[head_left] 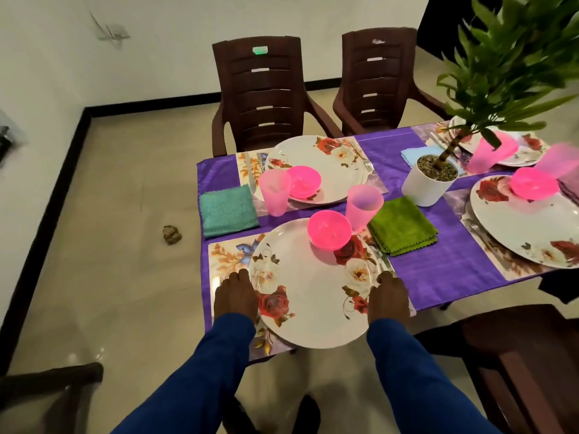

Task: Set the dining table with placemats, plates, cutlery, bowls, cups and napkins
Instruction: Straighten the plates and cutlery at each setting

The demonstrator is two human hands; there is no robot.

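Both hands hold the near plate (pixel 308 296) at the counter's near edge — left grip (pixel 235 296) and right grip (pixel 390 297) curled round its rim; no writing readable.

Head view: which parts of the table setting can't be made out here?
- Cutlery beside the near plate: mostly hidden by left hand and right hand.
- Right plate: cut off by frame edge.
- Far-right plate: hidden by blurred pink cup and plant.

Both arms wear long, plain blue sleeves (pixel 416 377) — no markings — each hand bare.
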